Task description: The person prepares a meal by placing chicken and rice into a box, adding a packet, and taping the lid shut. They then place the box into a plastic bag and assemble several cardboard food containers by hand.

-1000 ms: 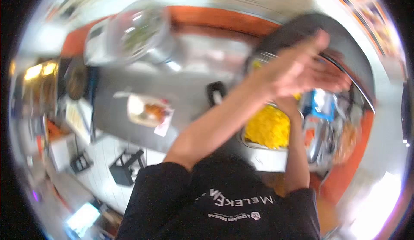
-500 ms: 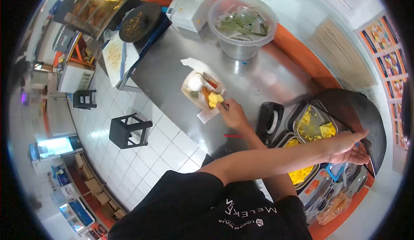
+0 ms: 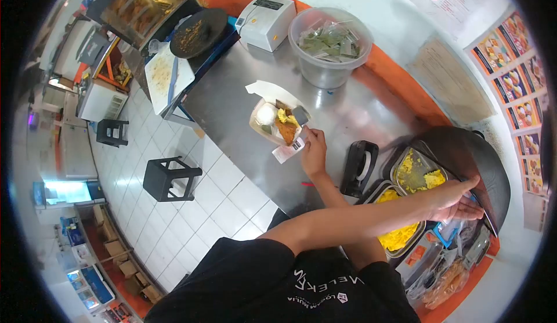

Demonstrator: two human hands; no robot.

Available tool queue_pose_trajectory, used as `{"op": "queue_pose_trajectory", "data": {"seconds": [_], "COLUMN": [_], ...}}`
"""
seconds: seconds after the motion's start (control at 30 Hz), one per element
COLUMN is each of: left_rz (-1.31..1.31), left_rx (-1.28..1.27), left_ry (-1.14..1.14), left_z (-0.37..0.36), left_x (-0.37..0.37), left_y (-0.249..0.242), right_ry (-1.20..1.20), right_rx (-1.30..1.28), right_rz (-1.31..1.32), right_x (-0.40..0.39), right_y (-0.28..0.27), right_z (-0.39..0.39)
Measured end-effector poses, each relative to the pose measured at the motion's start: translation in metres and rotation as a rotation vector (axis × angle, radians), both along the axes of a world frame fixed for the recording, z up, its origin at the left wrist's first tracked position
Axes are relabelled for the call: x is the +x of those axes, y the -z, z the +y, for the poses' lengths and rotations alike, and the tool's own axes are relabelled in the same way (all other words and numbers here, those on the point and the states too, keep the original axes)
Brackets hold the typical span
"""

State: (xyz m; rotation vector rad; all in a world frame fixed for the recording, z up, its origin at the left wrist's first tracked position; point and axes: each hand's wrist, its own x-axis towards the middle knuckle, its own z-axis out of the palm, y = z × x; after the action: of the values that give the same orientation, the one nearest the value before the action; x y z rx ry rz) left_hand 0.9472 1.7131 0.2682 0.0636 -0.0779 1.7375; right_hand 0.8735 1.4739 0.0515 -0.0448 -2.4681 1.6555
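Observation:
My right hand [image 3: 314, 152] is closed around the handle of a small dark spatula [image 3: 300, 115]. Its blade is over the edge of an open paper food box [image 3: 256, 107]. Inside lie a ball of white rice [image 3: 267, 114], a brown fried piece [image 3: 286, 132] and yellow scrambled egg [image 3: 282, 116] close to the blade. My left arm crosses above the right one. Out at the right, my left hand [image 3: 455, 201] has its thumb and fingers at the edge of a raised dark lid [image 3: 483, 217], beside metal trays of egg [image 3: 434, 178].
A black handled object [image 3: 359, 169] lies between box and trays. A bucket of packets [image 3: 331, 41] and a white printer [image 3: 267, 24] stand at the back of the steel table [image 3: 220, 85]. Black stools [image 3: 168, 179] are on the floor. Bagged items [image 3: 447, 282] lie at lower right.
The spatula has moved up over the box. The yellow egg that was at its blade now lies higher among the food. My left hand stays at the lid.

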Motion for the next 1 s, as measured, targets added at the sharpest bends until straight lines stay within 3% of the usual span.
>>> {"op": "queue_pose_trajectory", "data": {"seconds": [0.17, 0.27, 0.33, 0.4, 0.47, 0.53, 0.57, 0.6, 0.7, 0.73, 0.83, 0.87, 0.97, 1.0], "left_rz": [-0.081, 0.0, 0.074, 0.178, 0.27, 0.3, 0.347, 0.327, 0.417, 0.431, 0.47, 0.486, 0.458, 0.428], "left_rx": [0.047, -0.073, -0.074, -0.244, -0.221, -0.319, -0.33, -0.36, -0.476, -0.497, -0.583, -0.621, -0.713, -0.727], "left_ry": [0.024, 0.001, 0.036, -0.007, 0.013, 0.013, -0.003, 0.011, -0.002, 0.011, 0.002, -0.02, -0.05, -0.037], "left_z": [-0.002, -0.026, -0.033, -0.056, -0.068, -0.081, -0.088, -0.093, -0.111, -0.117, -0.141, -0.148, -0.171, -0.182], "left_x": [0.006, 0.013, 0.02, 0.032, 0.039, 0.051, 0.057, 0.064, 0.083, 0.086, 0.096, 0.101, 0.123, 0.128], "left_y": [0.004, -0.004, 0.014, 0.006, 0.017, 0.015, 0.013, 0.021, 0.039, 0.05, 0.085, 0.093, 0.115, 0.137], "right_ry": [0.099, 0.228, 0.32, 0.499, 0.724, 0.816, 0.763, 0.781, 0.872, 0.845, 0.94, 0.988, 0.923, 0.956], "right_rx": [-0.514, -0.977, -0.9, -1.008, -1.312, -0.874, -0.291, -0.375, -0.281, -0.112, 0.784, 0.716, -0.134, -0.627], "right_rz": [-0.435, -0.339, -0.236, -0.103, 0.08, 0.116, 0.02, 0.038, -0.026, -0.243, 0.21, 0.223, -0.01, 0.044], "right_x": [0.039, 0.09, 0.128, 0.167, 0.189, 0.223, 0.24, 0.247, 0.258, 0.261, 0.291, 0.304, 0.374, 0.395], "right_y": [-0.049, -0.038, -0.006, -0.003, -0.027, -0.031, -0.022, -0.002, 0.038, 0.066, 0.042, 0.021, 0.043, 0.027], "right_z": [0.045, 0.104, 0.17, 0.221, 0.262, 0.296, 0.315, 0.33, 0.362, 0.383, 0.374, 0.367, 0.348, 0.329]}}
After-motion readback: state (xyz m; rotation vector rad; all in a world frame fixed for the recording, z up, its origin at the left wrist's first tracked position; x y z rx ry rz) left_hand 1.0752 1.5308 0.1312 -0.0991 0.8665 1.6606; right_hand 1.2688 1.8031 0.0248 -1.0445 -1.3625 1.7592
